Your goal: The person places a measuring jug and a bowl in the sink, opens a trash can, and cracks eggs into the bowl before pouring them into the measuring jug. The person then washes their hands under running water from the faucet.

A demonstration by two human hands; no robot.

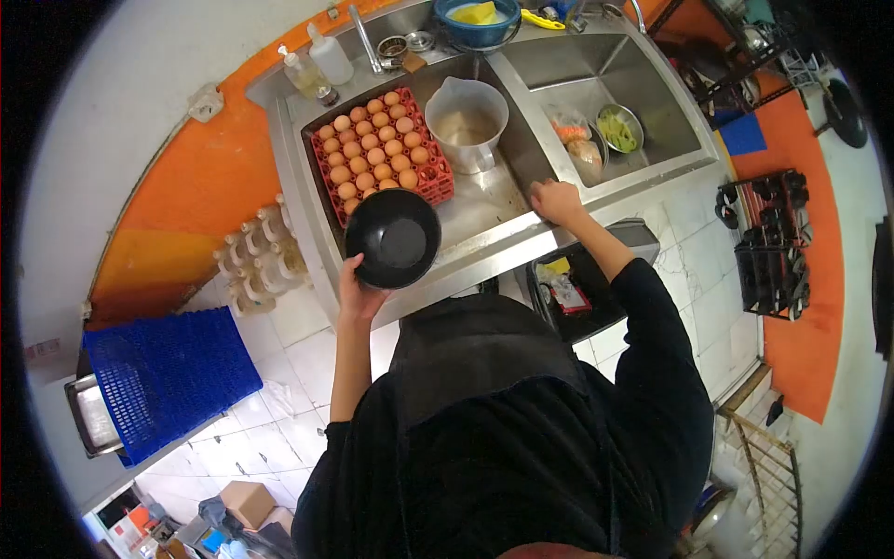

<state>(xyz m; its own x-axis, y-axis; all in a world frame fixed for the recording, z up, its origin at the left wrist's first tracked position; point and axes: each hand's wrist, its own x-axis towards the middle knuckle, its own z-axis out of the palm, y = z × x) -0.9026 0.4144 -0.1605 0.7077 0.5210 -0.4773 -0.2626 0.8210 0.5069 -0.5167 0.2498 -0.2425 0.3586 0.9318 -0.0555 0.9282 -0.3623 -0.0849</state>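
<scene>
My left hand point(360, 291) grips the rim of a black bowl point(393, 239), tilted over the sink's front edge. Behind the bowl, a red tray point(436, 177) with several brown eggs point(370, 142) stands in the left basin. A grey pitcher point(467, 121) with a little liquid at its bottom is right of the eggs. My right hand point(556, 202) rests at the front edge of the sink near the divider, its fingers curled; whether they hold anything is hidden. The right basin has a metal bowl of green pieces point(619, 129) and bagged food point(585, 160).
Bottles point(330, 58), a faucet point(365, 39) and a blue basin point(477, 30) line the sink's back ledge. A black bin point(579, 303) stands below the front edge. Blue crates point(177, 377) are at the left, a rack point(768, 244) at the right.
</scene>
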